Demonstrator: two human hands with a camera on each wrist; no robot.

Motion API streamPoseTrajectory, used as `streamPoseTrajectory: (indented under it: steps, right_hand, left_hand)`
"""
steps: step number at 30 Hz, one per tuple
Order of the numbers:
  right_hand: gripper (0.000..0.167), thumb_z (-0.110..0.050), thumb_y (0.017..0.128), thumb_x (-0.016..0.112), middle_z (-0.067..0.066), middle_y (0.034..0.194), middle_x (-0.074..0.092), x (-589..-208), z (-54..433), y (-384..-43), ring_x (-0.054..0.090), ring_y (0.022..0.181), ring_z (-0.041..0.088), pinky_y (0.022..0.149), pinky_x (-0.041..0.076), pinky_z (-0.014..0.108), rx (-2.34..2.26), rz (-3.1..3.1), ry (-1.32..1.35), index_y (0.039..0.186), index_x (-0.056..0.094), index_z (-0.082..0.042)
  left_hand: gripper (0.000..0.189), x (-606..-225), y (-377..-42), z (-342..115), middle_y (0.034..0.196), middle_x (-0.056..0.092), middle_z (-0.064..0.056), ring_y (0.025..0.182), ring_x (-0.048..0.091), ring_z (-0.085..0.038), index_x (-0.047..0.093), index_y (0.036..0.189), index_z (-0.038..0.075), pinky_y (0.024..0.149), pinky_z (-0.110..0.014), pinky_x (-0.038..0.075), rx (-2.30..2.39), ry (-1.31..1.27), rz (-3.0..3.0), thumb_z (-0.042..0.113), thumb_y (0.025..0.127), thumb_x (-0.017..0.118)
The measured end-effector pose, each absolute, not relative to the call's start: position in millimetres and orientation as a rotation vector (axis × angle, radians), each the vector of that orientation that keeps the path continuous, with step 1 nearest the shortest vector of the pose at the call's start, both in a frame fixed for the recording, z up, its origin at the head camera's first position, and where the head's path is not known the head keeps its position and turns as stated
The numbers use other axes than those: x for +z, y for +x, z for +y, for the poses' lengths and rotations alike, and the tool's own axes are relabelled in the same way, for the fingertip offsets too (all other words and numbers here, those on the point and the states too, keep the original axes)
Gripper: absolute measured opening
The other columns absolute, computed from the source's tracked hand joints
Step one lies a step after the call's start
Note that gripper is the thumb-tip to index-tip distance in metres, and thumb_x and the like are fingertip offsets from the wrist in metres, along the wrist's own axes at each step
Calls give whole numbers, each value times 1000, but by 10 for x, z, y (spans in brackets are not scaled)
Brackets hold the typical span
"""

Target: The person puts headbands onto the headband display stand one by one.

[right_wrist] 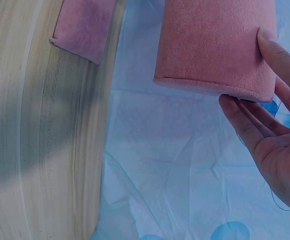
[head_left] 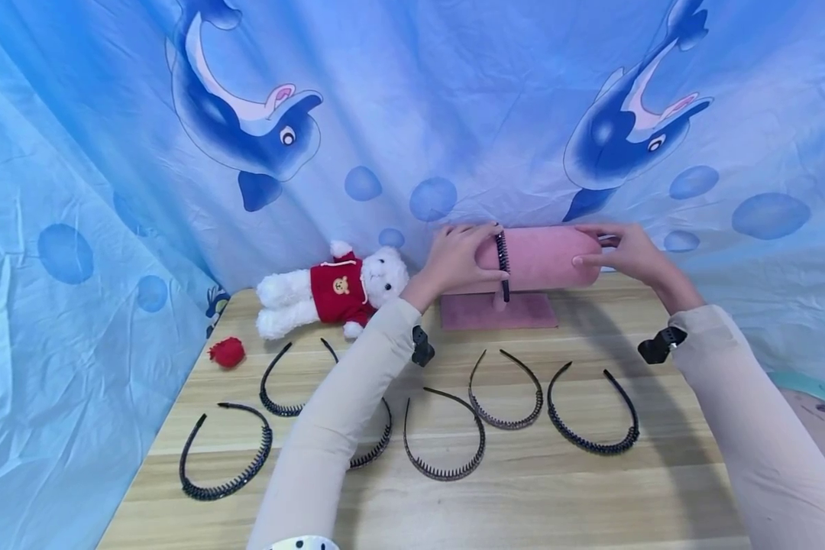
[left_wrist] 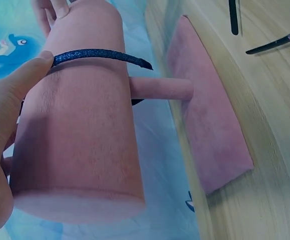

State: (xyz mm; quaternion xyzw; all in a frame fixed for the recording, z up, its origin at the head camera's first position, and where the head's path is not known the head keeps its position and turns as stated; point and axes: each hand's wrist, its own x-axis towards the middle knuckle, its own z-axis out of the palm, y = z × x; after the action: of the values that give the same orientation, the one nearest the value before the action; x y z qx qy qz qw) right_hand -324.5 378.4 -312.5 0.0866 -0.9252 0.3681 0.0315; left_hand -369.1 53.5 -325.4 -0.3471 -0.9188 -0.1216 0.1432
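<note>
A pink plush headband stand (head_left: 543, 256) has a thick horizontal roll on a short post, with a flat base on the table. A black toothed headband (head_left: 503, 260) sits over the left part of the roll, its tips pointing down past the post. My left hand (head_left: 457, 256) holds this headband against the roll, the thumb on its band in the left wrist view and the other fingers mostly hidden behind. My right hand (head_left: 626, 248) grips the roll's right end, with the thumb on its side and the fingers at the end face in the right wrist view.
Several dark toothed headbands (head_left: 594, 449) lie across the wooden table (head_left: 522, 504), one partly under my left sleeve. A white teddy bear (head_left: 340, 286) in a red hoodie lies left of the stand, near a small red object (head_left: 228, 352). A blue dolphin curtain (head_left: 412, 92) hangs behind.
</note>
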Motion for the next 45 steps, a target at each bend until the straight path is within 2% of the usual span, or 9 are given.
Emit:
streamPoseTrajectory:
  steps: [7,26,33,39,41,43,45]
  right_hand:
    - [70,-25,87,82,24,153,47,-3155,3806,-3263,52,132,45,74,46,5,1145,-2844,263,148,53,-6]
    - [69,-23,89,81,25,153,47,-3212,3777,-3279,52,132,48,76,46,6,1129,-2843,287,149,52,-6]
    - [69,-20,89,80,25,154,47,-3238,3802,-3320,51,133,49,74,45,4,1129,-2843,283,150,50,-6]
    - [68,-22,90,80,22,155,47,-3194,3799,-3285,51,133,48,77,45,7,1125,-2838,293,150,51,-8]
    - [68,-22,89,81,22,155,47,-3176,3798,-3275,52,133,47,80,47,10,1124,-2830,300,149,52,-9]
    - [68,-21,89,81,21,155,47,-3162,3802,-3270,51,133,47,91,53,23,1133,-2823,306,149,52,-9]
    - [68,-21,89,80,21,156,46,-3154,3813,-3277,50,134,48,97,55,35,1130,-2825,301,150,51,-9]
  left_hand:
    - [89,-3246,-3682,697,161,44,-1,149,39,-28,40,156,25,124,-53,30,-338,-1064,-2667,69,84,69]
    - [89,-3366,-3603,1250,167,32,7,151,36,-23,29,161,30,123,-46,29,-149,-1030,-2653,73,89,59]
    - [86,-3387,-3574,1361,166,34,8,150,37,-21,28,161,32,121,-45,31,-63,-998,-2610,74,91,55]
    - [85,-3409,-3569,1435,165,36,7,150,37,-22,26,162,34,122,-49,31,-48,-970,-2585,76,91,52]
    - [85,-3403,-3569,1462,165,35,7,150,36,-23,25,162,35,123,-51,30,-45,-958,-2588,77,92,50]
    - [86,-3391,-3569,1493,167,32,7,152,33,-22,21,163,37,124,-52,27,-25,-941,-2606,78,92,48]
    - [86,-3379,-3569,1521,168,30,7,154,29,-22,18,163,38,126,-52,25,-8,-927,-2618,79,92,45]
